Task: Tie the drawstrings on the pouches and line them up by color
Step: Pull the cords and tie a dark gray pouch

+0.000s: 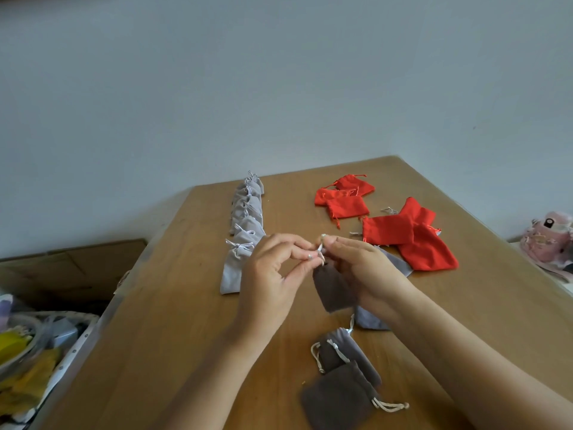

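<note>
A pale grey wall [279, 88] is filling the upper half of the view. Below it a wooden table [173, 336] is running away at an angle, with its near edge cut off by the frame.

On the left a brown cardboard box [71, 268] is sitting beside the table, its faces too dim to read. In front of it a bin [77, 342] is holding yellow and pale things too blurred to identify. At the right edge a pink object [548, 237] is being cropped by the frame and is hard to make out.

Red pouches [412, 240] are lying in two loose, overlapping heaps on the far right of the table. A row of light grey pouches [245, 225] with white bows is lining up along the far left, each covering part of the next, so only the nearest is showing whole. Two dark grey pouches [341, 377] are lying overlapped near the front, their cream cords loose. A light grey pouch [369, 319] is lying half hidden under the right wrist.

Over the middle of the table a dark grey pouch [333, 290] is hanging between the hands. The left hand [273, 274] and the right hand [362, 268] are each pinching its drawstring [319, 248] with thumb and fingertips at the neck. The cord there is too small and too covered by fingers to show whether it is knotted.
</note>
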The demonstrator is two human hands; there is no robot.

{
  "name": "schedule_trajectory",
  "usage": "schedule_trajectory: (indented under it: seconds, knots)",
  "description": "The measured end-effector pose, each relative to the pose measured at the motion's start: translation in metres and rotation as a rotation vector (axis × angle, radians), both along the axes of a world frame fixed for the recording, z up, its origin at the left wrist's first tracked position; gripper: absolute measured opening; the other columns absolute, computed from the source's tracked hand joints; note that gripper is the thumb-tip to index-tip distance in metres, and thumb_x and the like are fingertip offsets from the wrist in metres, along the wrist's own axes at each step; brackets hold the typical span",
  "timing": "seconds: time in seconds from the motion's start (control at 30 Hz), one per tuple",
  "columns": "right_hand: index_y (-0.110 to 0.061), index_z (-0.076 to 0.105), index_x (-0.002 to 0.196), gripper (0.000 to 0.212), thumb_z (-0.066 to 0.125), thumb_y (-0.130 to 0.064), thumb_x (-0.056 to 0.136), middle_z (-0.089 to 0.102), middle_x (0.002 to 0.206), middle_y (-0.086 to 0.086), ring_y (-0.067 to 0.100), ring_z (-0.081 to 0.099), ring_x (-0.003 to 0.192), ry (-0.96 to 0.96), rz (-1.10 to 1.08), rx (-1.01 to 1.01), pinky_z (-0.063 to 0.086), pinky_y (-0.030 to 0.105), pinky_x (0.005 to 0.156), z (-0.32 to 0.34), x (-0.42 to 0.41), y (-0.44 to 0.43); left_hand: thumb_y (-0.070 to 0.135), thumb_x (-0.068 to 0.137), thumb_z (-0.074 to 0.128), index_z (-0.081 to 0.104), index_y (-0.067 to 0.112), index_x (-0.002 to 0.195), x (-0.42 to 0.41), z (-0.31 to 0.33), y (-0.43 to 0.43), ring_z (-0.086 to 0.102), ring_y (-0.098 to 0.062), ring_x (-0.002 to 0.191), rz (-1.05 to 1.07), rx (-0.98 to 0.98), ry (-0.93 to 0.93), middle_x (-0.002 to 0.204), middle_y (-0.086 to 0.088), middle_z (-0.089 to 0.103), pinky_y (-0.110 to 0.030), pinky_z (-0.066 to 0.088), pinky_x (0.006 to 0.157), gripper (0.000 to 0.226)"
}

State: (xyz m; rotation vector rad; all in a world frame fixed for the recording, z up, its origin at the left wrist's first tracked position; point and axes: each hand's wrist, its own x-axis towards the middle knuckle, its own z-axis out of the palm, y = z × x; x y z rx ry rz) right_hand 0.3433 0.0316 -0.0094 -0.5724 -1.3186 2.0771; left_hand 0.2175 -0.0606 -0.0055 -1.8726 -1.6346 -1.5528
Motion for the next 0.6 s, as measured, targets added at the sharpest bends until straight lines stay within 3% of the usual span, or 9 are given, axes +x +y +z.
schedule_trajectory:
  seconds: [0.13, 0.27, 0.4, 0.53, 0.6]
  knots:
    - [-0.012, 0.054, 0.084, 0.022, 0.04, -0.01, 0.101, 0.062, 0.063, -0.003, 0.003, 0.041, 0.044, 0.156, -0.114, -0.259, 0.032, 0.012, 0.04, 0.009, 0.004, 0.01, 0.029, 0.084, 0.068, 0.061, 0.014, 0.074, 0.005, -0.002, -0.003, 0.064, -0.015, 0.1, -0.17, -0.159, -0.215, 0.1, 0.011, 0.07, -0.025, 0.047, 0.087, 0.019]
    - [-0.013, 0.048, 0.084, 0.022, 0.035, -0.011, 0.102, 0.044, 0.053, -0.007, 0.004, 0.034, 0.042, 0.153, -0.095, -0.217, 0.029, 0.012, 0.039, 0.007, 0.009, 0.019, 0.019, 0.083, 0.067, 0.058, 0.013, 0.073, 0.016, 0.003, -0.007, 0.07, -0.012, 0.091, -0.383, -0.347, -0.523, 0.094, 0.001, 0.075, -0.02, 0.05, 0.077, 0.015]
    - [-0.011, 0.046, 0.084, 0.022, 0.033, -0.009, 0.102, 0.036, 0.052, -0.006, 0.006, 0.03, 0.044, 0.216, -0.09, -0.217, 0.03, 0.015, 0.042, 0.003, 0.007, 0.021, 0.026, 0.083, 0.065, 0.058, 0.028, 0.069, 0.016, 0.006, -0.007, 0.065, -0.011, 0.07, -0.347, -0.35, -0.521, 0.084, -0.001, 0.076, -0.02, 0.05, 0.071, 0.016]
    - [-0.009, 0.045, 0.084, 0.024, 0.029, -0.005, 0.101, 0.037, 0.051, -0.005, 0.006, 0.03, 0.044, 0.212, -0.115, -0.273, 0.029, 0.015, 0.042, 0.004, 0.012, 0.027, 0.02, 0.084, 0.065, 0.057, 0.005, 0.072, 0.02, 0.005, -0.007, 0.061, -0.001, 0.064, -0.312, -0.367, -0.524, 0.082, 0.002, 0.076, -0.015, 0.047, 0.066, 0.02]
    - [-0.009, 0.045, 0.083, 0.026, 0.028, -0.004, 0.101, 0.038, 0.051, -0.005, 0.006, 0.03, 0.043, 0.207, -0.12, -0.292, 0.029, 0.015, 0.041, 0.003, 0.013, 0.029, 0.015, 0.085, 0.065, 0.057, 0.003, 0.073, 0.021, 0.005, -0.007, 0.06, 0.0, 0.063, -0.305, -0.38, -0.52, 0.081, 0.002, 0.076, -0.014, 0.046, 0.063, 0.019]
